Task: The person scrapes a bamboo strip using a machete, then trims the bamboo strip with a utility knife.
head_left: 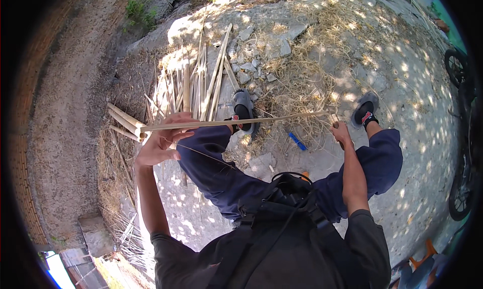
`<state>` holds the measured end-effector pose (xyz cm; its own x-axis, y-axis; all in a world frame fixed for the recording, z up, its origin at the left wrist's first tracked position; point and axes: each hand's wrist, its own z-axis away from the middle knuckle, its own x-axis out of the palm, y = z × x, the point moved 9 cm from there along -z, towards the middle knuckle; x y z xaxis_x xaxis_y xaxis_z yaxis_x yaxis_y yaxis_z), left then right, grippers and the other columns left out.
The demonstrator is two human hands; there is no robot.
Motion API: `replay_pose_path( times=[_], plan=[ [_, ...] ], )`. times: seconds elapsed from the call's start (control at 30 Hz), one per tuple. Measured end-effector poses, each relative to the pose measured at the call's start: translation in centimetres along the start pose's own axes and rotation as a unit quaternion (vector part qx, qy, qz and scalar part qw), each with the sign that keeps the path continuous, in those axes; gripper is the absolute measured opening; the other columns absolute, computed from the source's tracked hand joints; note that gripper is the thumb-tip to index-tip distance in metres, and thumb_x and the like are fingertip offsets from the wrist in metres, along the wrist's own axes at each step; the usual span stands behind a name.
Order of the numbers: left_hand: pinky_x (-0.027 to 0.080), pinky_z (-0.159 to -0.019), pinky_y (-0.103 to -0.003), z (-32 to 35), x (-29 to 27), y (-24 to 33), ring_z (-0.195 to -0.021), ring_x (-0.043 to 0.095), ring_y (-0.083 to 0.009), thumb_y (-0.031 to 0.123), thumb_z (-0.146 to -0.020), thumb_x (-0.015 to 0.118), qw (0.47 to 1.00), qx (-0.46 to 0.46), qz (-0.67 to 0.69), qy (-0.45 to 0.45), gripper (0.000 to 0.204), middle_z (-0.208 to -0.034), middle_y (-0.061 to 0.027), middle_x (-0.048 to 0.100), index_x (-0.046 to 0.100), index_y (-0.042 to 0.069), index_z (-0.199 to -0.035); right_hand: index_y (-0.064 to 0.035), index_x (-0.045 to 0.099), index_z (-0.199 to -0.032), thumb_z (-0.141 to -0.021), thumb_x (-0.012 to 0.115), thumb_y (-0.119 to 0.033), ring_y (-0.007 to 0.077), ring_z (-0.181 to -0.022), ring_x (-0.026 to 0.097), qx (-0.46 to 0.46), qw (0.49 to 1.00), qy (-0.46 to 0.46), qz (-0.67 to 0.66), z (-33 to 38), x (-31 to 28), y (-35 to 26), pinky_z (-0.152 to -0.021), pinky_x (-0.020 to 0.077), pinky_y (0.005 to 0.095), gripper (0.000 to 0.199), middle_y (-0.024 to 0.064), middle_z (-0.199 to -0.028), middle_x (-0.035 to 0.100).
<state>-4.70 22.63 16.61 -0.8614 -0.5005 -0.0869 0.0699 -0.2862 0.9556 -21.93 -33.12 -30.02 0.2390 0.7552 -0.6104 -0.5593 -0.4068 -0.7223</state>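
Two hands work one bamboo strip (pixel 226 122): left hand (pixel 160 144) grips its end, right hand (pixel 341 133) clenches a tool against the far end. Best keep the strip taut and level between them.

Strip (pixel 226 122) runs left to right across both knees, left hand (pixel 161 143) under its left end, right hand (pixel 341 133) at its right end. A thin sliver (pixel 201 153) hangs from the left hand over the left thigh. Stick pile (pixel 196 83) lies ahead-left on the ground, beyond the left foot (pixel 243 110). Shavings (pixel 302 83) lie ahead, between the feet. Right foot (pixel 365 112) is just right of the right hand. Small tool (pixel 298 141), possibly a knife, lies between the knees. Wheels (pixel 458 68) stand far right.
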Motion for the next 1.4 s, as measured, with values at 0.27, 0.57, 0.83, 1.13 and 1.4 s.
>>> replay_pose_path(
  times=[0.27,0.57,0.83,1.13,1.4],
  plan=[
    [0.035,-0.121,-0.060,-2.3,1.8,-1.3,-0.150,0.037,-0.0411,0.073,-0.086,0.069,0.875,0.356,0.101,0.311,0.110,-0.159,-0.0249,0.039,0.027,0.004,-0.161,0.0008,0.060,-0.083,-0.084,0.069,-0.020,0.0160,-0.055,0.050,0.040,0.990,-0.077,-0.114,2.3,3.5,-4.5,-0.051,0.0418,0.0397,0.022,0.0066,-0.065,0.054],
    [0.014,-0.038,-0.026,-1.3,3.1,8.5,-0.046,0.011,-0.0076,0.069,-0.106,0.029,0.729,0.486,0.249,0.412,0.060,-0.057,0.0042,0.019,0.027,0.018,-0.074,-0.0016,0.057,-0.076,-0.084,0.068,-0.020,0.0141,-0.053,0.050,-0.041,0.991,-0.120,-0.029,4.9,6.1,-7.9,-0.048,0.0395,0.0364,0.023,0.0067,-0.060,0.054],
    [0.011,-0.041,-0.027,-11.1,4.0,18.6,-0.051,0.010,-0.0076,0.068,-0.106,0.034,0.792,0.457,0.214,0.343,0.061,-0.061,0.0053,0.018,0.033,0.016,-0.074,0.0027,0.068,-0.090,-0.083,0.070,-0.030,0.0233,-0.056,0.063,-0.023,0.982,-0.183,-0.048,5.4,10.5,-9.0,-0.050,0.0486,0.0397,0.034,0.0134,-0.067,0.064],
    [0.035,-0.121,-0.060,-17.9,5.9,21.3,-0.148,0.039,-0.0469,0.085,-0.093,0.039,0.856,0.446,-0.079,0.251,0.111,-0.152,-0.0347,0.043,0.030,-0.006,-0.156,0.0025,0.065,-0.087,-0.084,0.070,-0.034,0.0259,-0.063,0.065,0.082,0.972,-0.160,-0.148,5.0,13.4,-6.8,-0.057,0.0487,0.0419,0.037,0.0141,-0.069,0.064],
    [0.022,-0.125,-0.064,-18.6,0.5,15.0,-0.153,0.028,-0.0483,0.104,-0.074,0.027,0.860,0.429,0.075,0.264,0.137,-0.162,-0.0353,0.029,0.022,-0.001,-0.162,0.0025,0.068,-0.092,-0.083,0.066,-0.030,0.0336,-0.075,0.068,-0.011,0.995,-0.043,-0.094,3.9,11.3,-11.1,-0.071,0.0507,0.0460,0.034,0.0209,-0.078,0.070]
  ],
)
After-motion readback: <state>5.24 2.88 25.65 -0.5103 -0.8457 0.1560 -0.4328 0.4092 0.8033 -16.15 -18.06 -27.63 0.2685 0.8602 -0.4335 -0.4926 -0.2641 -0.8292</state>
